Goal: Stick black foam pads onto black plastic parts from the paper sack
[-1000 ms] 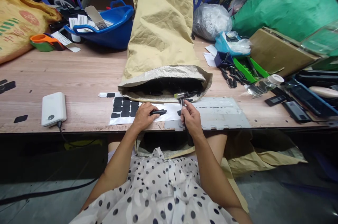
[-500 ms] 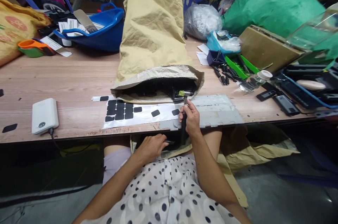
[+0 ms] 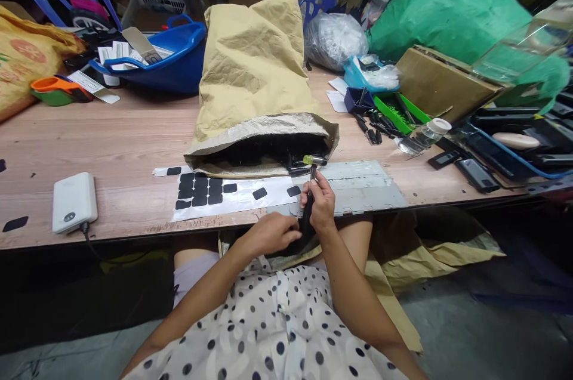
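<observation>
My right hand is wrapped around a small mallet, which stands upright at the table's front edge. Its head is yellow-green at one end and dark at the other; its black handle runs down below the hand. My left hand is over my lap with curled fingers, close to the lower part of the handle. Whatever those fingers hold is hidden against the dark. Just beyond the mallet lies a yellow paper sack, its mouth facing me, with black pieces inside. Another open sack on my lap is mostly hidden.
A white sheet with black stickers and a grey board lie along the front edge. To the left are a white power bank and a blue basin. A green tray and a bottle stand right.
My left hand has risen and moved right toward the mallet's handle. The black piece at its fingertips no longer shows. My right hand keeps its hold on the mallet; the view has shifted slightly.
</observation>
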The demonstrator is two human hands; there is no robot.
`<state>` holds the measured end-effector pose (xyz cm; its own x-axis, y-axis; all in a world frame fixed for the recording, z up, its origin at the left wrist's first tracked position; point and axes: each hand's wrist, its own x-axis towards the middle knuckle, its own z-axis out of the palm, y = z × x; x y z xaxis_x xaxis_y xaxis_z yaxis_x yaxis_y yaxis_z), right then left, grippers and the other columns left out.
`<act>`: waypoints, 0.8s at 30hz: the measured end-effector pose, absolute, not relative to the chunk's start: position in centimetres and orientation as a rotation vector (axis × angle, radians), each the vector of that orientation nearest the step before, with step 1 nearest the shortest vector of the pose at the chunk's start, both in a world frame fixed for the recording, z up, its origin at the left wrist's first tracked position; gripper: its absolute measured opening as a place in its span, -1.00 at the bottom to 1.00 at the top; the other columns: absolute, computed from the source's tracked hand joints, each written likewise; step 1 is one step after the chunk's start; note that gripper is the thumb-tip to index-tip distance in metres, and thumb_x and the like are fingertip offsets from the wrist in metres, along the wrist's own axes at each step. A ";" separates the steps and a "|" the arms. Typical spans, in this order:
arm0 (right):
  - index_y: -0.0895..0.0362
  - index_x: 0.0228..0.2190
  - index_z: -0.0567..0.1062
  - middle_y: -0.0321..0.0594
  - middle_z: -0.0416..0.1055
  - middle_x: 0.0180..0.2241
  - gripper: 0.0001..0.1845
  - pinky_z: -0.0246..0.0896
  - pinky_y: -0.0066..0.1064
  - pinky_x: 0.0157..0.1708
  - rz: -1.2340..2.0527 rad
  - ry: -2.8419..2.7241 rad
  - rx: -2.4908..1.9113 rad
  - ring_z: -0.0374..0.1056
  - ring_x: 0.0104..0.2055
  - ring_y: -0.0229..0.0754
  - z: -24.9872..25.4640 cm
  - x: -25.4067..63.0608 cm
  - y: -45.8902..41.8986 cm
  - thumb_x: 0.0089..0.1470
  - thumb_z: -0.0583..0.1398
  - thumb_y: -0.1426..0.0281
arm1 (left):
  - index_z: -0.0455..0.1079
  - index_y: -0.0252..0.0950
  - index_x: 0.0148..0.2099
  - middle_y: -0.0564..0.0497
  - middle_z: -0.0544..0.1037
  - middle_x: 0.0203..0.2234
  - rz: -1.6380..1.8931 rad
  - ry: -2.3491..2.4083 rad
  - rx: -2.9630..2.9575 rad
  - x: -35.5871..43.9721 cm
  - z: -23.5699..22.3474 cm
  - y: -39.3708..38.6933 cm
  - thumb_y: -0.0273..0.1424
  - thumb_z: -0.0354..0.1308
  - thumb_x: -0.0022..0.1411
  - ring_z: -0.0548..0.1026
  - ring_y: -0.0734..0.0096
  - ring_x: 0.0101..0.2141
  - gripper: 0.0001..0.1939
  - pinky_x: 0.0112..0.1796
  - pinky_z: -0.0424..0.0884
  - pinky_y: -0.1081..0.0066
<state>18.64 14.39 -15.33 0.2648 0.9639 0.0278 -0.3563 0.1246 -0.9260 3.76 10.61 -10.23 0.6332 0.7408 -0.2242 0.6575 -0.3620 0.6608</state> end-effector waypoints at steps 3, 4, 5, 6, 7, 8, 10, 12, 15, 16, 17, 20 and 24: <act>0.02 0.07 0.39 -0.50 0.25 -0.52 -0.45 0.02 -0.57 -0.72 1.096 -0.769 -0.977 0.13 -0.66 -0.43 -15.5 18.7 14.3 0.06 0.27 0.15 | 0.54 -0.22 -0.17 0.03 0.59 -0.39 0.268 1.303 2.117 5.1 -9.2 13.7 -0.37 0.11 0.35 0.55 0.30 -0.33 -0.83 -0.29 0.36 0.40; 0.02 0.07 0.39 -0.50 0.25 -0.52 -0.45 0.02 -0.57 -0.72 1.087 -0.769 -0.974 0.13 -0.66 -0.42 -15.5 18.7 14.4 0.07 0.26 0.15 | 0.53 -0.22 -0.13 0.01 0.59 -0.35 0.331 1.397 2.120 5.5 -9.3 14.7 -0.38 0.10 0.36 0.55 0.29 -0.28 -0.82 -0.26 0.37 0.39; 0.02 0.07 0.39 -0.49 0.25 -0.52 -0.46 0.01 -0.58 -0.72 1.080 -0.769 -0.973 0.13 -0.66 -0.42 -15.6 18.7 14.4 0.07 0.26 0.15 | 0.51 -0.21 -0.07 -0.01 0.59 -0.28 0.403 1.489 2.126 6.0 -9.4 15.6 -0.39 0.09 0.37 0.55 0.27 -0.23 -0.81 -0.23 0.38 0.38; 0.02 0.07 0.39 -0.49 0.24 -0.52 -0.46 0.00 -0.58 -0.72 1.076 -0.767 -0.974 0.13 -0.66 -0.42 -15.6 18.7 14.4 0.07 0.26 0.15 | 0.49 -0.21 -0.01 -0.03 0.58 -0.22 0.473 1.568 2.135 6.4 -9.6 16.5 -0.40 0.09 0.37 0.55 0.26 -0.18 -0.79 -0.20 0.39 0.37; 0.02 0.07 0.39 -0.49 0.24 -0.52 -0.46 -0.01 -0.58 -0.72 1.075 -0.763 -0.976 0.13 -0.66 -0.42 -15.7 18.7 14.5 0.07 0.26 0.15 | 0.47 -0.20 0.03 -0.04 0.56 -0.15 0.523 1.629 2.150 6.9 -9.9 17.3 -0.41 0.10 0.37 0.54 0.26 -0.13 -0.77 -0.16 0.40 0.37; 0.02 0.07 0.39 -0.49 0.24 -0.52 -0.46 -0.01 -0.58 -0.73 1.075 -0.758 -0.979 0.13 -0.66 -0.42 -15.7 18.7 14.5 0.07 0.26 0.15 | 0.45 -0.20 0.05 -0.06 0.54 -0.11 0.543 1.667 2.171 7.3 -10.2 18.0 -0.41 0.11 0.37 0.53 0.25 -0.09 -0.77 -0.14 0.41 0.36; 0.03 0.06 0.39 -0.49 0.24 -0.52 -0.45 0.01 -0.57 -0.72 1.075 -0.751 -0.981 0.13 -0.67 -0.42 -15.8 18.6 14.6 0.06 0.27 0.15 | 0.46 -0.21 0.01 -0.08 0.50 -0.07 0.499 1.699 2.220 8.1 -10.6 19.1 -0.42 0.14 0.36 0.50 0.22 -0.03 -0.80 -0.11 0.41 0.35; 0.03 0.07 0.38 -0.50 0.24 -0.52 -0.44 0.03 -0.57 -0.72 1.073 -0.754 -0.984 0.13 -0.67 -0.43 -15.9 18.6 14.7 0.05 0.27 0.14 | 0.46 -0.22 -0.06 -0.09 0.48 -0.07 0.439 1.702 2.257 8.5 -11.0 19.6 -0.43 0.16 0.34 0.47 0.19 -0.01 -0.86 -0.10 0.42 0.32; 0.03 0.08 0.37 -0.49 0.24 -0.52 -0.43 0.02 -0.57 -0.72 1.070 -0.766 -0.995 0.13 -0.66 -0.43 -16.0 18.6 14.6 0.06 0.26 0.14 | 0.44 -0.23 -0.08 -0.09 0.46 -0.09 0.500 1.682 2.304 7.8 -11.6 19.3 -0.44 0.16 0.33 0.45 0.19 -0.05 -0.88 -0.09 0.40 0.29; 0.03 0.09 0.37 -0.49 0.24 -0.51 -0.42 0.00 -0.58 -0.72 1.069 -0.772 -0.999 0.13 -0.66 -0.43 -16.0 18.6 14.6 0.06 0.26 0.14 | 0.44 -0.22 -0.08 -0.09 0.46 -0.11 0.546 1.666 2.317 7.1 -11.8 18.9 -0.44 0.16 0.34 0.44 0.19 -0.06 -0.88 -0.09 0.40 0.28; 0.02 0.11 0.37 -0.49 0.24 -0.51 -0.41 0.00 -0.58 -0.72 1.070 -0.779 -1.004 0.13 -0.66 -0.43 -16.1 18.6 14.6 0.07 0.25 0.13 | 0.43 -0.21 -0.07 -0.08 0.46 -0.13 0.590 1.650 2.322 6.2 -12.1 18.4 -0.44 0.15 0.34 0.44 0.19 -0.09 -0.87 -0.08 0.39 0.28; 0.01 0.16 0.35 -0.48 0.24 -0.51 -0.39 0.01 -0.57 -0.71 1.075 -0.817 -1.014 0.12 -0.65 -0.42 -16.1 18.5 14.6 0.10 0.23 0.13 | 0.43 -0.19 -0.11 -0.05 0.49 -0.19 0.691 1.611 2.275 2.6 -13.0 16.9 -0.42 0.15 0.32 0.42 0.19 -0.14 -0.90 -0.07 0.38 0.24; 0.04 0.20 0.34 -0.45 0.25 -0.51 -0.37 0.03 -0.56 -0.71 1.076 -0.918 -1.056 0.12 -0.65 -0.40 -15.9 18.6 14.4 0.13 0.19 0.14 | 0.46 -0.19 -0.17 -0.01 0.53 -0.23 0.765 1.571 2.131 -2.0 -14.0 15.7 -0.40 0.20 0.25 0.42 0.19 -0.16 -0.92 -0.07 0.38 0.22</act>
